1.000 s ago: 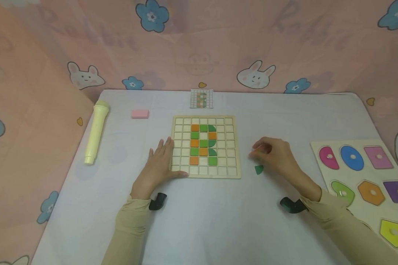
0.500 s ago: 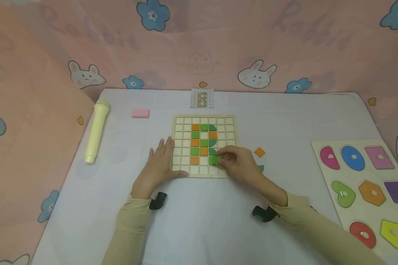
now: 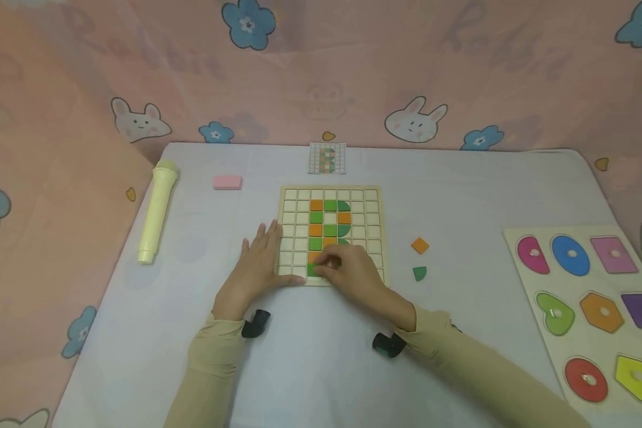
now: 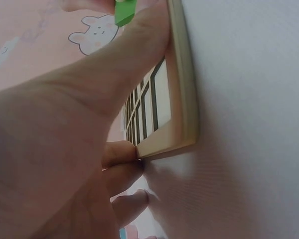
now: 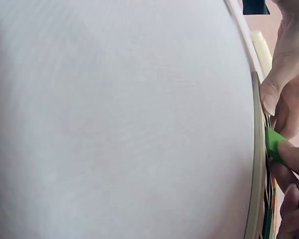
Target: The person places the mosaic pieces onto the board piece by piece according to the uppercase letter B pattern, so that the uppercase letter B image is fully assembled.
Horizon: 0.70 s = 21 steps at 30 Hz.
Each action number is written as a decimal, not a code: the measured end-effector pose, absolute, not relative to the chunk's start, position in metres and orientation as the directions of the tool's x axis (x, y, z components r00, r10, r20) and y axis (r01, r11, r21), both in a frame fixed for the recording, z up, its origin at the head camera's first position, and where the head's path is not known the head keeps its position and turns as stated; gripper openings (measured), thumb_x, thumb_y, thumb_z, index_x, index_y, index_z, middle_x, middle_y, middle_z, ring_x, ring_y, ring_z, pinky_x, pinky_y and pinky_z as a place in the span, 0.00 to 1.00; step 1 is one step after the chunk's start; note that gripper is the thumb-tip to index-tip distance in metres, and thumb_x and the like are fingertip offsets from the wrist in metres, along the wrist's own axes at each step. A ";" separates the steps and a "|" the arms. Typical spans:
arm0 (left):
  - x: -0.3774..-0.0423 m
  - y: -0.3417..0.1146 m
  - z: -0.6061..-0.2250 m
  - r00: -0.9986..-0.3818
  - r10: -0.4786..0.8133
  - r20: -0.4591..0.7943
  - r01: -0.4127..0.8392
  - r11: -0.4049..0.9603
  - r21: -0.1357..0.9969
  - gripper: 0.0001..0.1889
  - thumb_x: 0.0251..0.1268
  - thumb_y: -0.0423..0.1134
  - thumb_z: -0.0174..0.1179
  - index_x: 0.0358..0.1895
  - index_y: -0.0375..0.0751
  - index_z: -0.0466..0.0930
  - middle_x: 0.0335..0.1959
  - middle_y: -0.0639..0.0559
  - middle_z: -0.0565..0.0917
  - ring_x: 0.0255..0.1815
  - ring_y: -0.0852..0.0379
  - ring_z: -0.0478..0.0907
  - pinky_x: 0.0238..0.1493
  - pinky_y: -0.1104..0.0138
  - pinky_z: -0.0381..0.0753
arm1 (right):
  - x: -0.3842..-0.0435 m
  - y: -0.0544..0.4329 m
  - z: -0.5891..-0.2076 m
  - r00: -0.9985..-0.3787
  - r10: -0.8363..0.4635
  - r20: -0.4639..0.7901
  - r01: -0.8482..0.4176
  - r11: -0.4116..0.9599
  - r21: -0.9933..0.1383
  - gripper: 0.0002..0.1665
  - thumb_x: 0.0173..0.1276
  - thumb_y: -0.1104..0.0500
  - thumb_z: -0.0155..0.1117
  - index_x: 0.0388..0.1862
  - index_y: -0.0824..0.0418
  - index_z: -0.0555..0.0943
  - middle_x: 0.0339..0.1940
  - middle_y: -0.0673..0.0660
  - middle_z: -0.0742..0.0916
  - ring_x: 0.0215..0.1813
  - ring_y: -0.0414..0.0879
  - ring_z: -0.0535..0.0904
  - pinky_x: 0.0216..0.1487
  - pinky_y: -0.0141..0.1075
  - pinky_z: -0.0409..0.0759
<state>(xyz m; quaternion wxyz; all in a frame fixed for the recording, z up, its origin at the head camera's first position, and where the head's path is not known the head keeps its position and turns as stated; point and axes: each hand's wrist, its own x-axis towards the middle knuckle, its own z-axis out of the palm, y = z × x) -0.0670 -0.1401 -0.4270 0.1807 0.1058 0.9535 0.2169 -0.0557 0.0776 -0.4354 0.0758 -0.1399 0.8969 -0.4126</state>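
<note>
A wooden grid board (image 3: 371, 233) lies mid-table, with orange, green and dark green tiles set in a pattern. My right hand (image 3: 355, 273) pinches a green square tile (image 3: 311, 270) at the pattern's lower left, just below an orange one. In the right wrist view that green tile (image 5: 273, 141) stands tilted against the board's surface. My left hand (image 3: 254, 261) rests at the board's left edge, fingers extended and thumb over the near corner. The right hand hides part of the lower rows. An orange square tile (image 3: 419, 245) and a green quarter-round tile (image 3: 419, 273) lie right of the board.
Behind the board lies a small pattern card (image 3: 327, 159). A pink block (image 3: 227, 182) and a pale yellow toy microphone (image 3: 157, 213) are at the left. On the right is a shape puzzle board (image 3: 569, 286) with knobbed pieces.
My right hand has moved left from beside the loose tiles, across the board to its lower left, carrying the green square tile. The left hand has stayed in place.
</note>
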 end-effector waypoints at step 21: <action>-0.067 -0.137 -0.427 -0.914 0.265 -0.308 0.103 0.884 0.456 0.69 0.53 0.59 0.81 0.87 0.33 0.43 0.90 0.40 0.44 0.90 0.38 0.38 0.86 0.34 0.43 | -0.074 0.152 -0.431 -0.934 -0.343 -0.102 -0.207 0.749 -0.630 0.22 0.68 0.55 0.77 0.57 0.61 0.84 0.63 0.64 0.78 0.60 0.58 0.68 0.55 0.47 0.71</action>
